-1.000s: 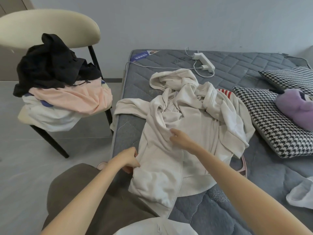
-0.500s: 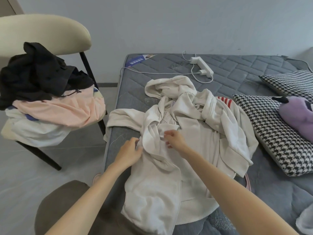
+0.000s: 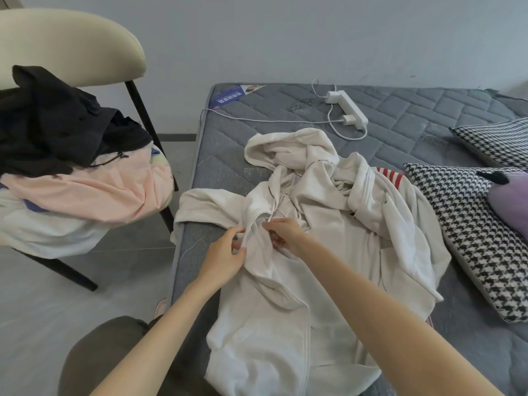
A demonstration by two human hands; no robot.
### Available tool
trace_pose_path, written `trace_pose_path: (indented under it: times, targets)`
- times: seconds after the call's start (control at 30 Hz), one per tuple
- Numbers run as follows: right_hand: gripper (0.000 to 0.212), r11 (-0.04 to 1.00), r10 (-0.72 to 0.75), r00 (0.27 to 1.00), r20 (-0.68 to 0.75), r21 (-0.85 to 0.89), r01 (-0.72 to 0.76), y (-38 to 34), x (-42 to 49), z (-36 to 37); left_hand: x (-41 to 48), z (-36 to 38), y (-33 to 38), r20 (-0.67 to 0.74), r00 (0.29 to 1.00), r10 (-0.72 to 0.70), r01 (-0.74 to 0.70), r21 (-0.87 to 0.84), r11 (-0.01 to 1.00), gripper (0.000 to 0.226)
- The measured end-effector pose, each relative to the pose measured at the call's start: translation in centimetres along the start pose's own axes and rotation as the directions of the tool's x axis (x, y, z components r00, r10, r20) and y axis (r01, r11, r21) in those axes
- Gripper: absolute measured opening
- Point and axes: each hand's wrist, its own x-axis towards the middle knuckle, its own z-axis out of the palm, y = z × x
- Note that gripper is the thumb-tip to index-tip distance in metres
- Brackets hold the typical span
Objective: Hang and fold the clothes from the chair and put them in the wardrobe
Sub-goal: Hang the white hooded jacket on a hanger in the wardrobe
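Hands, left point(image 3: 225, 254) and right point(image 3: 285, 234), pinch cream hoodie point(image 3: 323, 252) on mattress point(image 3: 405, 115).

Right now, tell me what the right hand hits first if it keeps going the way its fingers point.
The right hand points left, toward the left hand. First in line is the raised hoodie fold between them, probably already touching; depth is unclear.
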Motion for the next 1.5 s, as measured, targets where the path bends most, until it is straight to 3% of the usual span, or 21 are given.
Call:
trace_pose_path:
  times: [0.13, 0.23, 0.33, 0.4, 0.5, 0.6, 0.73, 0.83, 0.9, 0.97, 1.07, 1.2, 1.27, 1.37, 1.5]
  targets:
    - [0.025, 0.998, -0.059, 0.996, -0.06, 0.035, 0.061, -1.4, -0.7, -2.0, 0.1, -0.2, 0.6, 0.012, 1.0, 0.001, -0.001, -0.053, 0.999, 0.038]
    - [0.021, 0.978, -0.113, 0.99, -0.082, 0.166, 0.125, -3.7, -2.5, -4.6, 0.3, 0.3, 2.0, 0.022, 1.0, 0.02, -0.018, -0.088, 0.996, 0.039]
    - [0.013, 0.955, -0.187, 0.965, -0.185, 0.197, 0.223, -6.5, -5.0, -7.3, 0.7, 1.6, 4.3, 0.081, 0.996, 0.041, -0.027, -0.168, 0.985, 0.04]
    - [0.009, 0.947, -0.243, 0.939, -0.241, 0.149, 0.284, -8.3, -6.6, -8.7, 1.0, 2.8, 5.9, 0.174, 0.981, 0.09, -0.055, -0.196, 0.979, 0.042]
    - [0.009, 0.934, -0.31, 0.915, -0.258, 0.097, 0.344, -10.3, -8.9, -10.2, 0.8, 4.6, 7.5, 0.391, 0.902, 0.182, -0.149, -0.115, 0.982, 0.046]
    - [0.015, 0.922, -0.36, 0.902, -0.237, 0.058, 0.383, -11.8, -10.7, -10.8, 0.1, 5.8, 7.6, 0.525, 0.842, 0.125, -0.08, -0.108, 0.991, 0.05]
    - [0.027, 0.915, -0.351, 0.928, -0.127, 0.165, 0.369, -12.6, -11.6, -9.8, -0.2, 5.0, 6.5, 0.428, 0.901, 0.072, -0.033, -0.096, 0.995, 0.047]
    - [0.028, 0.934, -0.294, 0.954, 0.055, 0.226, 0.275, -11.9, -12.3, -6.8, 0.0, 2.9, 5.2, 0.291, 0.957, 0.011, 0.016, -0.092, 0.996, 0.04]
    - [0.022, 0.971, -0.23, 0.941, 0.249, 0.118, 0.206, -10.4, -12.8, -4.2, 0.2, 1.2, 3.9, 0.202, 0.978, -0.044, 0.065, -0.1, 0.993, 0.039]
    - [0.02, 0.959, -0.197, 0.928, 0.317, -0.133, 0.249, -8.3, -12.4, -2.4, 0.0, -0.3, 2.9, 0.18, 0.979, -0.097, 0.114, -0.088, 0.99, 0.035]
    - [0.029, 0.892, -0.254, 0.945, 0.206, -0.327, 0.311, -6.2, -10.8, -1.6, -0.3, -1.6, 1.5, 0.247, 0.95, -0.19, 0.191, 0.021, 0.981, 0.02]
    - [0.033, 0.819, -0.398, 0.917, 0.036, -0.435, 0.373, -4.6, -8.8, -3.5, 0.1, -1.7, -0.3, 0.236, 0.93, -0.282, 0.289, 0.002, 0.957, 0.027]
    - [0.034, 0.787, -0.441, 0.893, -0.086, -0.515, 0.339, -3.9, -7.3, -5.0, 0.1, -1.2, -0.2, 0.215, 0.946, -0.244, 0.249, 0.001, 0.968, 0.029]
    - [0.041, 0.8, -0.386, 0.897, -0.216, -0.562, 0.209, -2.9, -5.0, -6.7, 0.3, -0.5, -0.1, 0.128, 0.976, -0.175, 0.177, -0.001, 0.984, 0.026]
    - [0.054, 0.834, -0.317, 0.917, -0.243, -0.531, 0.148, -3.0, -2.5, -6.7, 1.2, -1.1, -0.9, 0.077, 0.983, -0.164, 0.154, 0.116, 0.981, 0.025]
